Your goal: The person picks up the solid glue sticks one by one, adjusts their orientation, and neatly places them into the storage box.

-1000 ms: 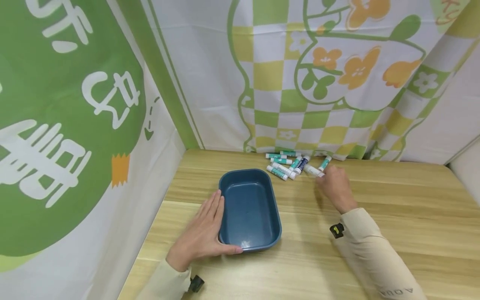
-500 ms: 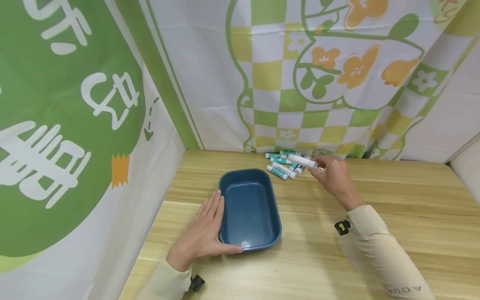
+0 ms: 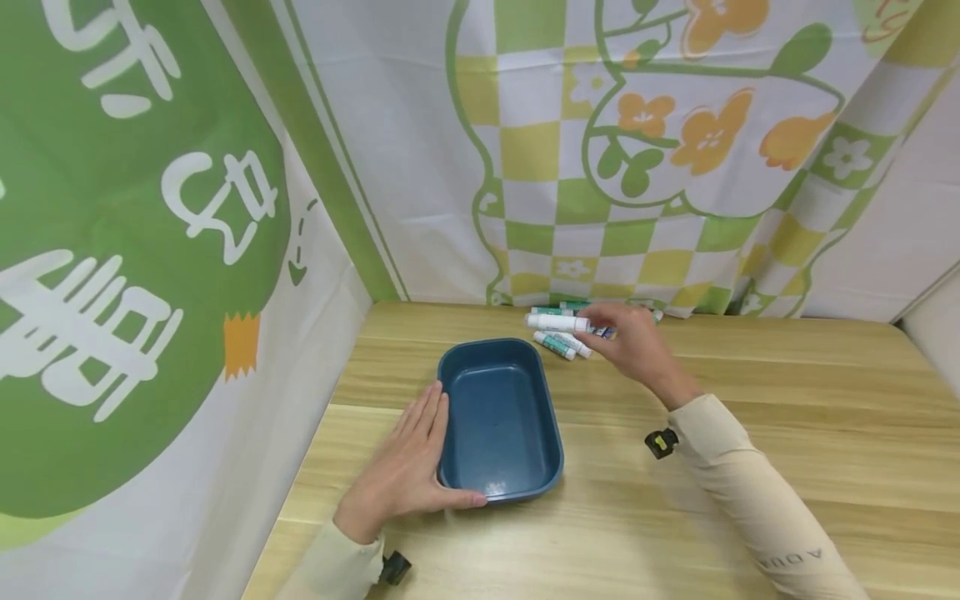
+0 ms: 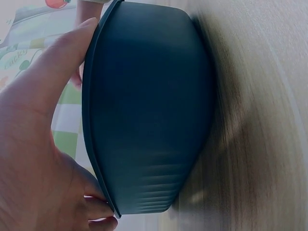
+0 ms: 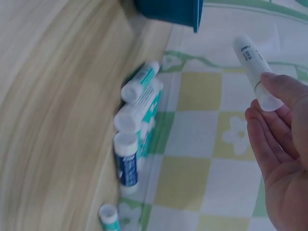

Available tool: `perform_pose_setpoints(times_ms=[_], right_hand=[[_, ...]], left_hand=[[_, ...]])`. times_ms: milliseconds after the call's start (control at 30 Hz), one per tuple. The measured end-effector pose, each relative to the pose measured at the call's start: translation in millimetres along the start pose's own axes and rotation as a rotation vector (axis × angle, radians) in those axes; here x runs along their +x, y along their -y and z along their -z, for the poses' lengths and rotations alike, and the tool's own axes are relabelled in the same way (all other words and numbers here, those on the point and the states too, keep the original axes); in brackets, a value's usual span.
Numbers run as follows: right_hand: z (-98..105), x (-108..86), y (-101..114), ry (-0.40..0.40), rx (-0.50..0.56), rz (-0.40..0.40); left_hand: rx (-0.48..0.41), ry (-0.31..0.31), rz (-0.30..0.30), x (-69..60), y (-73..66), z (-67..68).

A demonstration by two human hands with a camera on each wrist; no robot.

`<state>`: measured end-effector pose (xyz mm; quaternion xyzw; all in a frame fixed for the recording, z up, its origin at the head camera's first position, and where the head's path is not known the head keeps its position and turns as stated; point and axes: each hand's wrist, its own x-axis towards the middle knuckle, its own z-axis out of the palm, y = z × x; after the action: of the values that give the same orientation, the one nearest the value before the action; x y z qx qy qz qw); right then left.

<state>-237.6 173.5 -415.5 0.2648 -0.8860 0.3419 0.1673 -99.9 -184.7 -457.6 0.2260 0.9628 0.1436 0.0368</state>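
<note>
My right hand pinches a white glue stick between thumb and fingers, above the back of the table. In the right wrist view this glue stick is tilted, with small dark print on its side. My left hand rests along the left side of a blue plastic bin, its fingers straight and its thumb on the near rim. The left wrist view shows the outer wall of the bin with the thumb and fingertips at its rim. No items show inside the bin.
Several glue sticks lie behind the bin, partly hidden by my right hand: green-and-white ones and a dark blue one. One green glue stick lies apart. A patterned cloth hangs along the table's back edge.
My right hand has picked up the white glue stick from the right of the pile and carried it left, over the other sticks. My left hand and the bin have stayed put.
</note>
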Motion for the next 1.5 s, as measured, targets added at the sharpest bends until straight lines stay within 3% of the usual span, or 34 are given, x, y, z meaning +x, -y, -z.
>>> perform_pose_setpoints(times_ms=[567, 833, 1233, 1500], right_hand=[[-44.3, 19.6, 32.5, 0.184, 0.075, 0.107], [-66.6, 22.8, 38.2, 0.233, -0.051, 0.155], [-89.9, 31.4, 38.6, 0.321, -0.108, 0.282], [-97.7, 34.9, 41.9, 0.379, -0.346, 0.306]], left_hand=[[-0.003, 0.019, 0.017, 0.1, 0.5, 0.3], [-0.009, 0.02, 0.014, -0.5, -0.1, 1.2], [-0.021, 0.028, 0.014, -0.8, -0.6, 2.0], [-0.025, 0.04, 0.02, -0.9, -0.9, 5.0]])
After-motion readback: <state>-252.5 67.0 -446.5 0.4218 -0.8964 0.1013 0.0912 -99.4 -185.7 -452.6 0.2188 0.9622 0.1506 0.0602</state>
